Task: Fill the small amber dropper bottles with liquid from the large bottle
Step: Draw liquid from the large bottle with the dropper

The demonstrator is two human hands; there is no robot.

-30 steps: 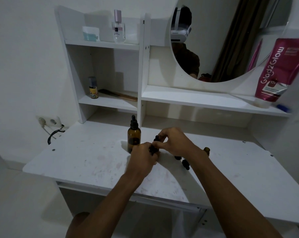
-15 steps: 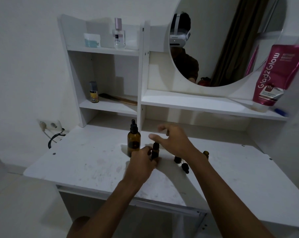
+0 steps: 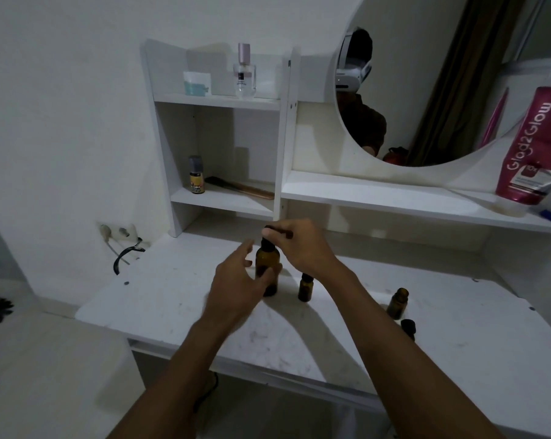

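Note:
The large amber bottle (image 3: 266, 264) stands upright on the white desk (image 3: 172, 286). My right hand (image 3: 302, 245) reaches over it from the right, and its fingers pinch the black dropper cap (image 3: 269, 233) on top. My left hand (image 3: 236, 280) is spread around the bottle's left side, thumb in front of the glass, fingers not closed. Just right of it stands a small amber bottle with a black cap (image 3: 305, 286). Farther right are an uncapped small amber bottle (image 3: 397, 303) and a loose black dropper cap (image 3: 408, 327).
White shelves rise behind the desk, holding a perfume bottle (image 3: 245, 71), a small box (image 3: 197, 83), a little spray can (image 3: 196, 175) and a comb (image 3: 239, 186). A round mirror (image 3: 441, 90) and a pink tube (image 3: 530, 147) are at the right. A wall socket with a cable (image 3: 122, 239) is at the left.
Both hands have left the small capped bottle, which now stands alone on the desk. They moved left to the large bottle: the right hand took its cap and the left opened beside it.

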